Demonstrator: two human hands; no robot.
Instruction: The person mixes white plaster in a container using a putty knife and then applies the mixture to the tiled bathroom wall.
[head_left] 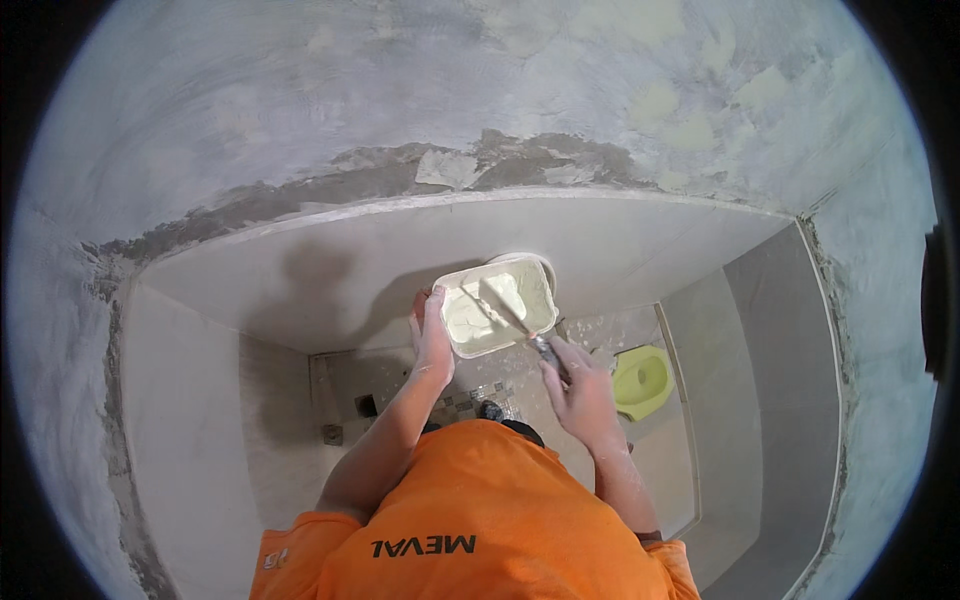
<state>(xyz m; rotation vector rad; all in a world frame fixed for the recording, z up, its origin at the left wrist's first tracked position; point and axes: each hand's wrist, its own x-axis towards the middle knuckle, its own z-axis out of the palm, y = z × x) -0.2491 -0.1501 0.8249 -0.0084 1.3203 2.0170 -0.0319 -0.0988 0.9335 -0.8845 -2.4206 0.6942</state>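
Observation:
My left hand (432, 335) grips the left side of a white rectangular tub (463, 342) with rounded corners, holding it tilted so its inside shows. Pale, wet putty (466, 318) coats the bottom and walls of the tub. In my right hand (580, 392) is the dark handle of a putty knife (516, 319), fingers wrapped round it. The knife's blade reaches over the right part of the tub and carries some putty. Whether the blade touches the putty in the tub, I cannot tell.
Ahead stands a tiled wall (620, 235), with a rough grey band (380, 172) and whitish plaster (560, 70) above its top edge. A yellow-green squat toilet (643, 383) is set in the floor at right. A dark square hole (366, 405) lies in the floor at left.

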